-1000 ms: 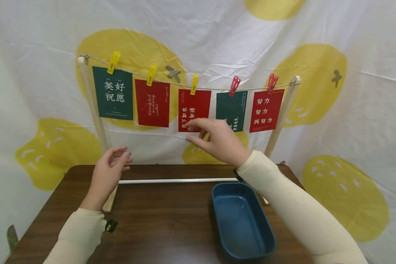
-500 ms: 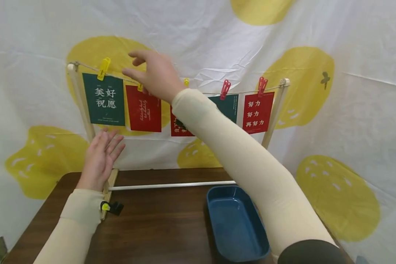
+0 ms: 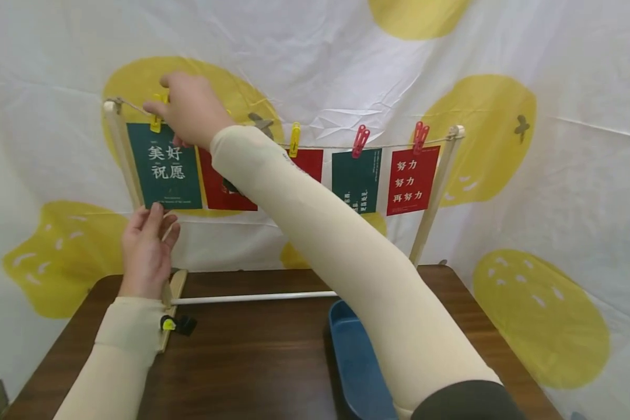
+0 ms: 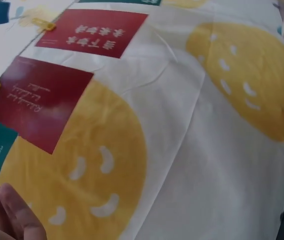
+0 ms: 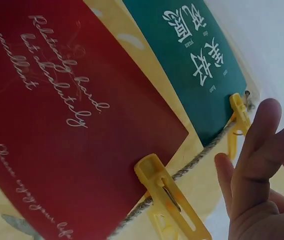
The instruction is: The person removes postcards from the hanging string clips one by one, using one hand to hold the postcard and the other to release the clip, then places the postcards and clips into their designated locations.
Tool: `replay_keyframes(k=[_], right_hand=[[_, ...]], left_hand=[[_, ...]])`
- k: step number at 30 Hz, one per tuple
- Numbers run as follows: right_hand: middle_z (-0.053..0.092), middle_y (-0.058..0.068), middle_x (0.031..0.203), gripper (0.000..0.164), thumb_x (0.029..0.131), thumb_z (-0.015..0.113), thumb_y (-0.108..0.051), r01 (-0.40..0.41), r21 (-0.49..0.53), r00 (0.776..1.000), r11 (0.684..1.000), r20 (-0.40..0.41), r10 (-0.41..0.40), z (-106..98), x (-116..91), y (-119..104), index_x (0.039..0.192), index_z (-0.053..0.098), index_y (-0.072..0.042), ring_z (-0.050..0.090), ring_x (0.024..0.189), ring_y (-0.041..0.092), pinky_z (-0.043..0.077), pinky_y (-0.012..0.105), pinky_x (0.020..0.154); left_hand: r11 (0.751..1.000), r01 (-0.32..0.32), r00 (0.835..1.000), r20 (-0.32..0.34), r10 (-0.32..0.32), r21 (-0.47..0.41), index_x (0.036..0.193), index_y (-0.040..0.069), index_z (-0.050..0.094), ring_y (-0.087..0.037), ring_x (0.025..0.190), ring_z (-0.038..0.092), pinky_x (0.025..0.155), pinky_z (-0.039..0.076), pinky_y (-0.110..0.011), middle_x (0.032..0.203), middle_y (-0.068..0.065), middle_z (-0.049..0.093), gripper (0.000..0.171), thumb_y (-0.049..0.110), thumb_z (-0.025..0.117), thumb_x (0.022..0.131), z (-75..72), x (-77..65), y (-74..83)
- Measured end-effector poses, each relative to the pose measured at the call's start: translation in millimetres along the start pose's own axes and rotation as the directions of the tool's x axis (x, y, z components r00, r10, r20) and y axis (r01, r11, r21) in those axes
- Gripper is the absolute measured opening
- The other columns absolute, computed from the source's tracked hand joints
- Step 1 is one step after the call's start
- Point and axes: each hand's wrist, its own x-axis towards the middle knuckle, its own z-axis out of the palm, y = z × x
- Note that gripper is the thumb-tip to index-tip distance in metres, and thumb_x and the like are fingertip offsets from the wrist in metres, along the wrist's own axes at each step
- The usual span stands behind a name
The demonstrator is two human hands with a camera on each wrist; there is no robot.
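A green card [image 3: 167, 181] with white characters hangs at the left end of a string, held by a yellow clothespin [image 5: 239, 112]. My left hand [image 3: 148, 251] pinches the card's lower edge between thumb and fingers; in the left wrist view the card's corner meets the fingertips. My right hand [image 3: 194, 111] is raised at that clothespin. In the right wrist view its fingers [image 5: 254, 155] stand apart close beside the clothespin, not closed on it. Beside the green card hangs a red card [image 5: 82, 120] with script lettering, under another yellow clothespin [image 5: 169, 197].
Further right along the string hang another red card [image 4: 92, 32], a green card [image 3: 354, 182] and a red card [image 3: 412, 181]. A wooden post [image 3: 436, 198] carries the string's right end. A blue tray [image 3: 354, 361] stands on the brown table [image 3: 252, 356], partly behind my right arm.
My right hand has travelled left and up along the string to the leftmost clothespin. The left hand has risen from above the table and taken hold of the green card's lower edge.
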Motion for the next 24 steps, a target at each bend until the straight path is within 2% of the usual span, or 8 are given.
replay_keyframes(k=[4,6,9,11,13,18,24], right_hand=[[0.072,-0.005,0.1,0.062,0.102,0.058,-0.041,-0.016,0.033,0.999,0.999,-0.031,0.017,-2.3,4.9,-0.9,0.157,0.036,-0.025,0.069,0.064,0.01,0.054,0.018,0.06],[0.071,-0.005,0.101,0.057,0.101,0.059,-0.04,-0.02,0.044,0.999,0.999,-0.043,0.022,-2.9,6.4,-0.6,0.153,0.043,-0.022,0.069,0.065,0.01,0.054,0.018,0.06],[0.071,-0.002,0.093,0.036,0.101,0.059,-0.037,-0.017,0.056,0.998,0.998,-0.052,0.02,-2.7,7.9,0.1,0.131,0.064,-0.017,0.069,0.066,0.011,0.054,0.019,0.06],[0.071,0.0,0.086,0.023,0.101,0.059,-0.035,-0.014,0.064,0.998,0.998,-0.055,0.017,-2.1,8.0,0.9,0.111,0.068,-0.016,0.069,0.066,0.012,0.054,0.02,0.06],[0.07,0.0,0.083,0.019,0.101,0.06,-0.034,-0.015,0.073,0.998,0.997,-0.055,0.019,-1.9,8.2,1.2,0.099,0.066,-0.016,0.069,0.066,0.012,0.054,0.02,0.06],[0.067,-0.001,0.092,0.014,0.1,0.062,-0.031,-0.014,0.126,0.996,0.992,-0.082,0.024,-2.5,8.2,1.6,0.101,0.059,-0.017,0.063,0.064,0.011,0.052,0.019,0.063],[0.061,0.0,0.094,0.012,0.101,0.061,-0.02,0.061,0.198,0.98,0.978,-0.197,-0.021,-2.5,4.2,8.0,0.096,0.056,-0.011,0.06,0.066,0.012,0.05,0.02,0.061]], left_hand=[[0.997,-0.066,0.996,-0.059,0.068,0.039,0.098,0.002,0.061,-0.019,0.078,0.068,0.067,0.061,-0.028,0.093,-0.009,0.062,0.018,0.011,0.073,0.091,2.3,0.3,0.5],[0.993,-0.101,0.992,-0.071,0.105,0.06,0.097,0.001,0.06,-0.02,0.077,0.069,0.065,0.061,-0.028,0.092,-0.009,0.063,0.019,0.012,0.074,0.09,2.6,0.4,0.5],[0.987,-0.135,0.987,-0.079,0.142,0.087,0.097,0.0,0.06,-0.02,0.077,0.069,0.064,0.06,-0.027,0.091,-0.01,0.063,0.021,0.013,0.075,0.089,2.6,-0.6,0.1],[0.984,-0.147,0.984,-0.082,0.155,0.098,0.097,-0.001,0.06,-0.02,0.077,0.069,0.064,0.06,-0.027,0.09,-0.01,0.063,0.022,0.013,0.075,0.089,2.4,-1.6,-0.5],[0.983,-0.154,0.983,-0.089,0.163,0.099,0.097,-0.001,0.061,-0.02,0.076,0.068,0.064,0.06,-0.027,0.089,-0.01,0.063,0.022,0.013,0.075,0.088,2.5,-2.3,-0.9],[0.984,-0.153,0.981,-0.105,0.162,0.091,0.098,-0.002,0.062,-0.021,0.078,0.067,0.064,0.06,-0.027,0.089,-0.011,0.064,0.024,0.013,0.076,0.087,4.9,-2.8,0.5],[0.989,-0.13,0.982,-0.127,0.138,0.067,0.101,-0.004,0.063,-0.021,0.078,0.067,0.066,0.061,-0.027,0.089,-0.012,0.065,0.028,0.013,0.078,0.085,7.9,-5.2,0.2]])
